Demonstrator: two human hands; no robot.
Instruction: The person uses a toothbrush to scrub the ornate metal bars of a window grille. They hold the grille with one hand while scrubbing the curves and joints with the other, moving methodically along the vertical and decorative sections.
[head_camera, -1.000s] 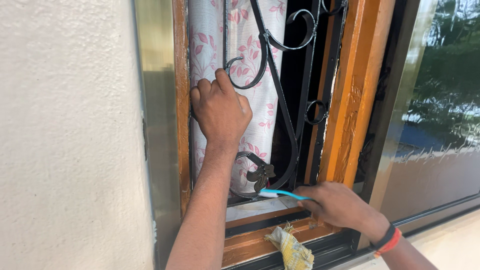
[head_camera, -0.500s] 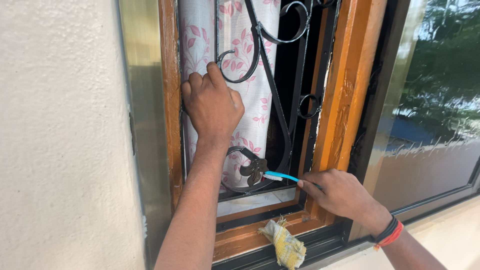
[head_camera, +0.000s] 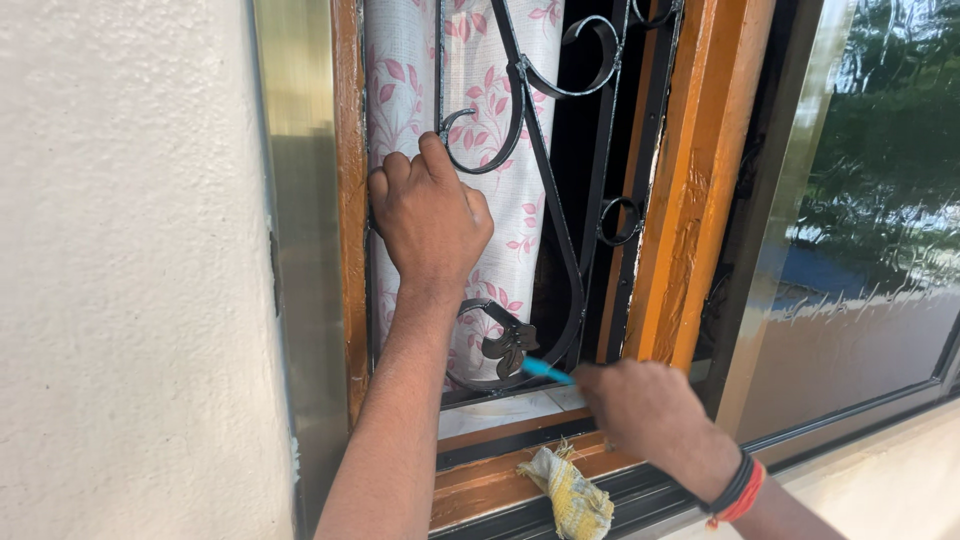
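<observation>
Right hand (head_camera: 645, 405) pinched a blue brush (head_camera: 547, 370), its handle running up-left to the grille (head_camera: 520, 340) scroll just beside it. Left hand (head_camera: 428, 215), higher, gripped the grille's bar against the curtain (head_camera: 500, 120). A rag (head_camera: 572, 492) lay below.

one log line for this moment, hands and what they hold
left hand: grips black iron grille | right hand: holds blue-handled tool at grille's lower scroll | rag: on sill

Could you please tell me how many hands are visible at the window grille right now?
2. The left hand grips the black iron grille in front of the floral curtain. The right hand is lower, near the sill, holding a thin blue tool.
</observation>
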